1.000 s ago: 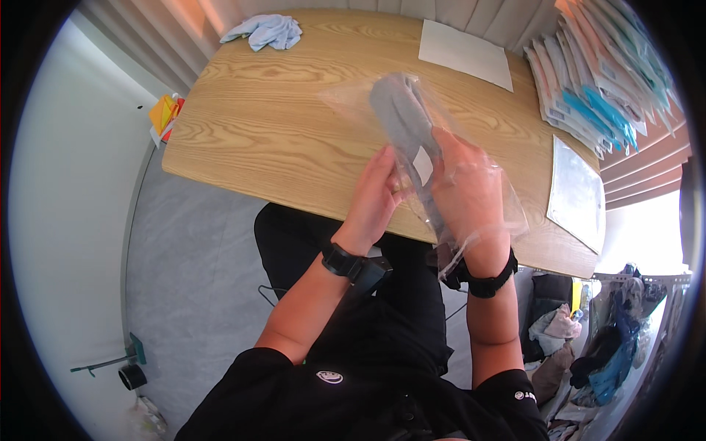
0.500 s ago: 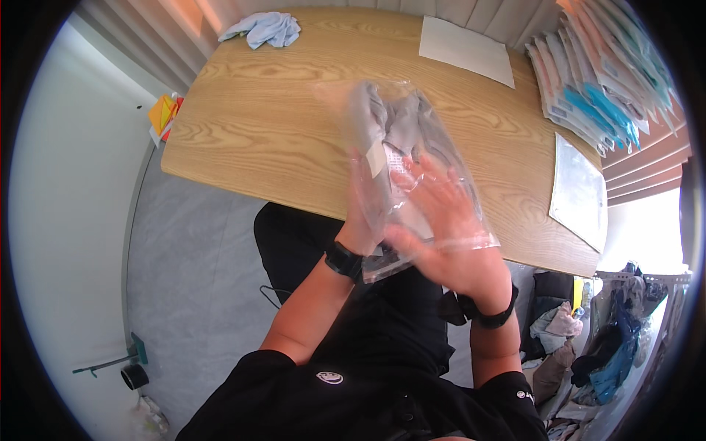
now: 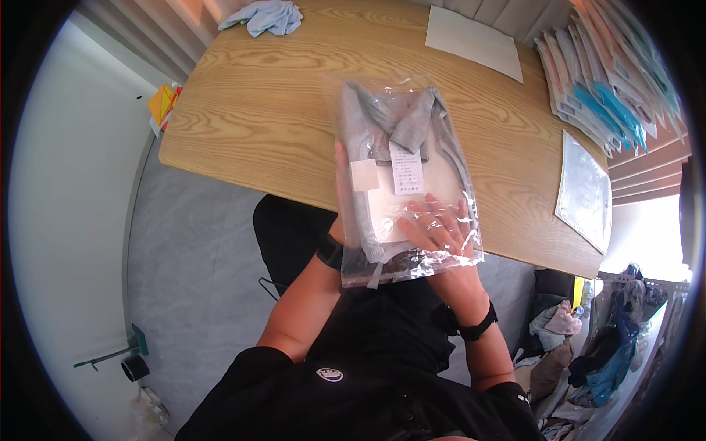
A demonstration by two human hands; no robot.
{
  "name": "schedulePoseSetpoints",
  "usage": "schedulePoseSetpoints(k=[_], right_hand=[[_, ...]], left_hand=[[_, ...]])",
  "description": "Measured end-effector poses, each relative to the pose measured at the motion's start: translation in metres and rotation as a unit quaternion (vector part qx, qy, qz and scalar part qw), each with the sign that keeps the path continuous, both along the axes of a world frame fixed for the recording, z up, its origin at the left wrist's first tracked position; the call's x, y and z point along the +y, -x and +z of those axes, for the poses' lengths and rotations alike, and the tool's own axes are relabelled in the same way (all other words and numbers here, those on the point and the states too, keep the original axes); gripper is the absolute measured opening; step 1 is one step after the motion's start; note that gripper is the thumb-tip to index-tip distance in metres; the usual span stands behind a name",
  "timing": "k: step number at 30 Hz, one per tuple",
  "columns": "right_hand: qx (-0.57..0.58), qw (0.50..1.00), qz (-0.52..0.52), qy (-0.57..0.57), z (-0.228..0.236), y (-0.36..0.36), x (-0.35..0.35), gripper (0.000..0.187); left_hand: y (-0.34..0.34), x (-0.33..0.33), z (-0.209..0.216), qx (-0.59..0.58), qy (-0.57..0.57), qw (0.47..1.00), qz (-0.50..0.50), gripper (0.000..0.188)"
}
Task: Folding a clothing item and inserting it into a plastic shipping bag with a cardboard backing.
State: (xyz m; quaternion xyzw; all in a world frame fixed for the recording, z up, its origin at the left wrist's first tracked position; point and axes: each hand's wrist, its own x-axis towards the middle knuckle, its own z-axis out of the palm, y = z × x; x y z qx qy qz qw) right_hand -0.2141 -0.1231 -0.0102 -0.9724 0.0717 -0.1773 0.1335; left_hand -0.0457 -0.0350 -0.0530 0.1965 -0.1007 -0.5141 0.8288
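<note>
A clear plastic bag [image 3: 358, 273] holds a folded grey garment [image 3: 434, 117] with a collar-like fold at its far end. Through the plastic show a pale card [image 3: 390, 217], a white printed label [image 3: 407, 173] and a blank cream sticker [image 3: 364, 176]. My left hand [image 3: 339, 227] grips the bag along its left side, mostly hidden beneath it. At the near end, my right hand [image 3: 439, 226] is inside the bag's mouth with its fingers spread over the card and garment. The bag's near edge crosses that wrist, over my lap.
The bag's far part is over a wooden table [image 3: 257, 125]. On it are a light blue cloth [image 3: 266, 18], a white sheet [image 3: 474, 42] and a clear flat packet [image 3: 583, 192]. Bagged garments [image 3: 588, 81] are stacked at far right; clothes [image 3: 610, 353] hang below.
The bag has turned flatter toward me and its label is now in plain sight. My right hand has come nearer to me, its fingers now lying on the card.
</note>
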Motion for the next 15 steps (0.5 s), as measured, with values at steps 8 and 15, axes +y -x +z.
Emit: schedulePoseSetpoints(k=[8, 15], right_hand=[[-0.053, 0.998, -0.026, 0.021, 0.004, -0.028, -0.003, 0.053], [-0.081, 0.996, -0.021, -0.008, 0.000, -0.037, -0.006, 0.051]], left_hand=[[0.003, 0.007, -0.013, -0.141, -0.090, 0.986, 0.022, 0.059], [-0.013, 0.011, -0.034, 0.069, 0.114, 0.989, -0.060, 0.039]])
